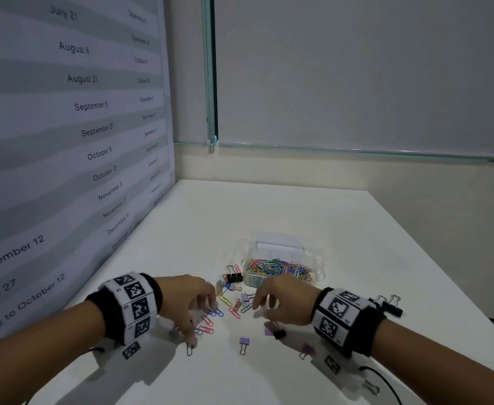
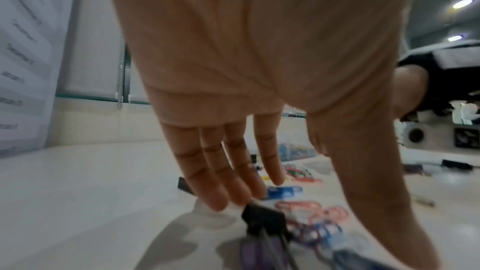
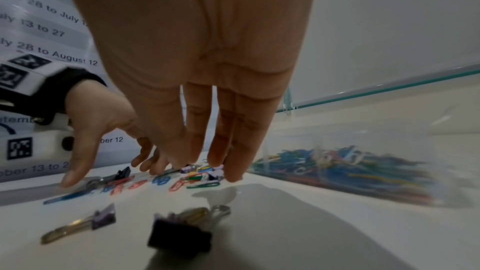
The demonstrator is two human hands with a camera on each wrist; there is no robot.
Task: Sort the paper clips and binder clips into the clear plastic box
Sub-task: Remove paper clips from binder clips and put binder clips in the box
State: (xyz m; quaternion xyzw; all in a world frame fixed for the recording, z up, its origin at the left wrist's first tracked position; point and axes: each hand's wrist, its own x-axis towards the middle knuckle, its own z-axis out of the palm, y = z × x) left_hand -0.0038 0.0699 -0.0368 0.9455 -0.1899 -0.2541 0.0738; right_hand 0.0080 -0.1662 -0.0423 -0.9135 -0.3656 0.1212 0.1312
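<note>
Both my grips, left hand (image 1: 191,299) and right hand (image 1: 280,301), hover slack and empty over loose clips (image 1: 234,305); box (image 1: 317,260) at one o'clock.

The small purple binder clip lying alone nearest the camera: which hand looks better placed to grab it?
Probably the right hand. It hovers open, and the purple binder clip lies nearer it. The left hand is spread over the paper clips.
</note>
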